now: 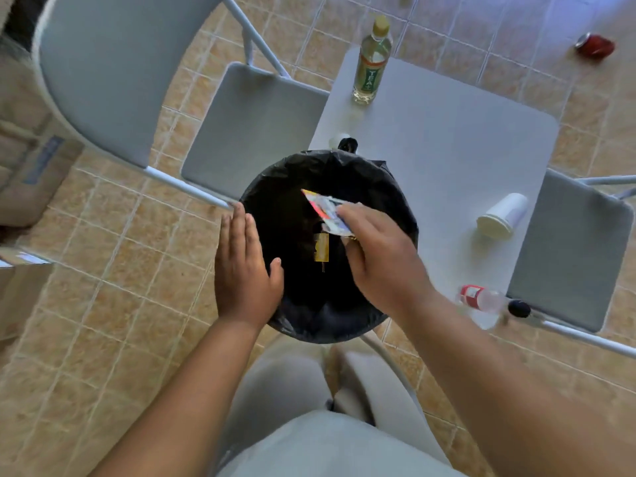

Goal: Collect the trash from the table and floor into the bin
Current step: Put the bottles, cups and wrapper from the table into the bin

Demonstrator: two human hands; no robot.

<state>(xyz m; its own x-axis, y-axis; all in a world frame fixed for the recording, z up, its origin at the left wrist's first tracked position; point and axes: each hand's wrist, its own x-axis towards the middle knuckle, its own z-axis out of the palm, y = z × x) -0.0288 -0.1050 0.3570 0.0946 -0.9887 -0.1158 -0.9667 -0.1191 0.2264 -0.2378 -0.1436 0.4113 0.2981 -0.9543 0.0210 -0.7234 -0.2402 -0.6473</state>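
Observation:
A round bin (399,201) lined with a black bag stands on the floor in front of me, against the table's near corner. My right hand (382,259) hovers over its mouth, shut on a crumpled colourful wrapper (327,210). My left hand (244,270) is open, fingers flat, over the bin's left rim. A yellow scrap (321,247) lies inside the bin. On the white table (447,142) stand a tea bottle (371,60) and a tipped paper cup (502,215). A clear plastic bottle (481,299) with a red label lies at the table's near edge.
A crushed red can (595,45) lies on the tiled floor at the far right. Grey folding chairs stand to the left (254,129) and right (571,249) of the table. Cardboard boxes (24,173) sit at the left edge.

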